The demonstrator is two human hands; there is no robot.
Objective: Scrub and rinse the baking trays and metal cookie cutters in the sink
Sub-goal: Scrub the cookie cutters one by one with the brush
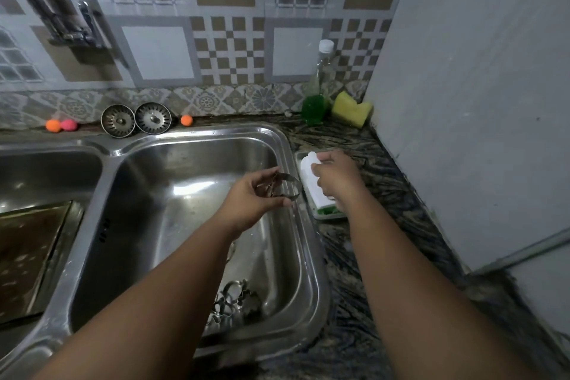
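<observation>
Two hands: my left hand (246, 197) pinches one metal cookie cutter (285, 187) over the right basin of the sink (303, 234).
Right hand (334, 177): closed on a white scrubber (311, 182) in its tray (327, 215).
Cutters: a heap (233, 302), uncountable, in the near basin.
Baking tray (29, 253): one, left basin.
Strainers (118, 120): two, far rim.

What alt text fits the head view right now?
Left hand holds a metal cookie cutter over the right sink basin while the right hand grips a white scrubber in a countertop tray; more cutters lie in the basin.
</observation>
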